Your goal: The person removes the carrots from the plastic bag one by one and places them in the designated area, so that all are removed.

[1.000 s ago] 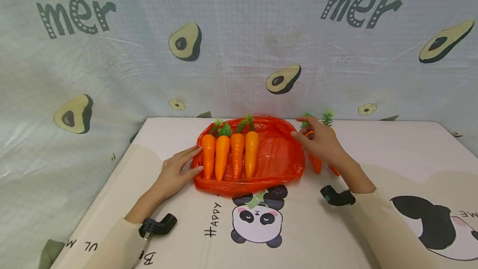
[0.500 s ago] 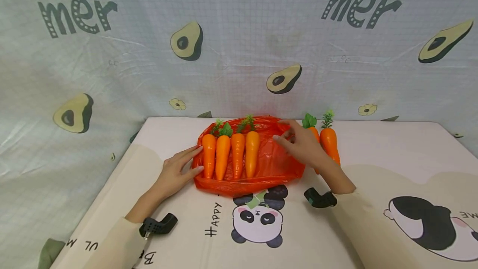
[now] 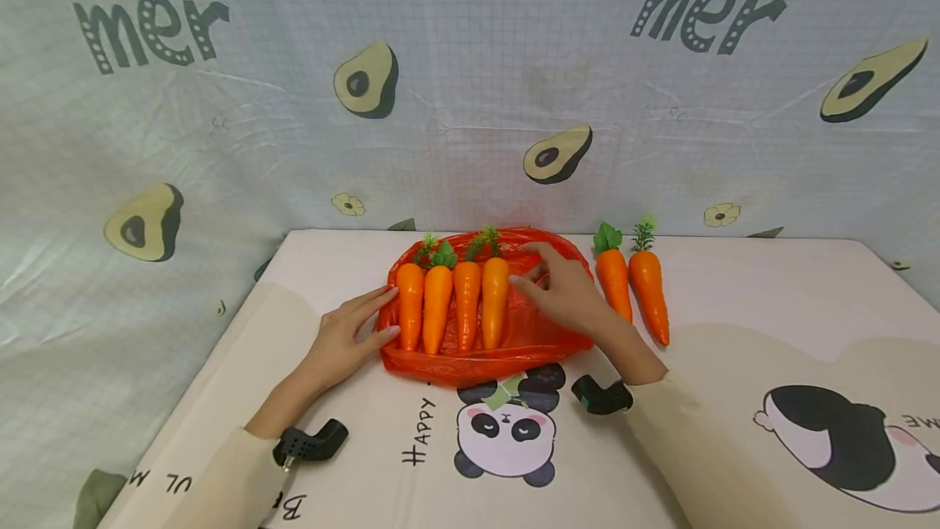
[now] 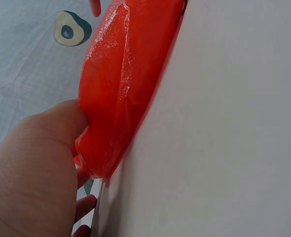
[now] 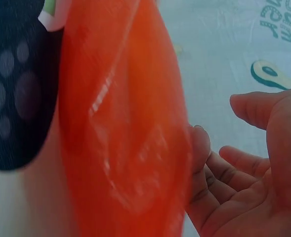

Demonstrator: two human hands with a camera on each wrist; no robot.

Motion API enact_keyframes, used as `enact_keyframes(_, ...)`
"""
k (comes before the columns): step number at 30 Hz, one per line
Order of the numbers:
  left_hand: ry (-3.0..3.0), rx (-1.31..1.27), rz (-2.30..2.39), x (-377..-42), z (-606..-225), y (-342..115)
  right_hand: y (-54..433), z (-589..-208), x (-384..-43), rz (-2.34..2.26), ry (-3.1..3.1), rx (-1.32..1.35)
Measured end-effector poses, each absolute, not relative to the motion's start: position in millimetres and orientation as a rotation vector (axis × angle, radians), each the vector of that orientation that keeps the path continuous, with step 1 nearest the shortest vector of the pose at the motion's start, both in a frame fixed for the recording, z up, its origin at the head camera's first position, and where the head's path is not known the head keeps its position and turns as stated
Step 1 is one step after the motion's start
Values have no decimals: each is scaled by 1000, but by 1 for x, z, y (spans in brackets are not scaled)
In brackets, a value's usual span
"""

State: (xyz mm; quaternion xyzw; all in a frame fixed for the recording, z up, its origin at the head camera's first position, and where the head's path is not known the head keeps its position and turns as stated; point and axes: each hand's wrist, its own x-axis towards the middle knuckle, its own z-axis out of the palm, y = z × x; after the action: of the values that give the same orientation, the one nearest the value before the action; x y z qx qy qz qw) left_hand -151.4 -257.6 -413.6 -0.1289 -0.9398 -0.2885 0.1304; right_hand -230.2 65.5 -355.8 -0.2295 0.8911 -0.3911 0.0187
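Right hand (image 3: 564, 292): over the right half of the red bag (image 3: 477, 368), thumb and fingers spread with nothing between them; a fingertip sits just beside the rightmost of the four carrots (image 3: 467, 304), and I cannot tell whether it touches.
Nudge risk: a sideways push there could crowd the row or roll one over its neighbour, since they look smooth and lie close.
Left hand (image 3: 352, 327): on the bag's left rim, fingers and thumb spread.
Rim risk: pressing hard could fold the thin wall inward; pressing lightly could let the bag slide.
Two carrots (image 3: 649, 292): on the table (image 3: 749, 284), right of the bag near the back edge; a wide swing of the right hand could knock them.
Bag's place: near the middle of the table's back edge.
Bag's look: glossy, creased red plastic, low bunched walls.
Row's look: orange, tapered, filling the bag's left half, leafy green tops toward the table's back edge, tips toward its front.
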Motion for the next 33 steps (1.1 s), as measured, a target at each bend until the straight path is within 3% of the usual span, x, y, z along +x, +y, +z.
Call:
enact_keyframes(16,-2753,-342,-843,-149,-410,-252,50,-369,-228,-1248,2689,-718)
enact_keyframes(33,-2773,-324,-848,-147,-405,-251,40,-386,-227,-1273,2682,-554)
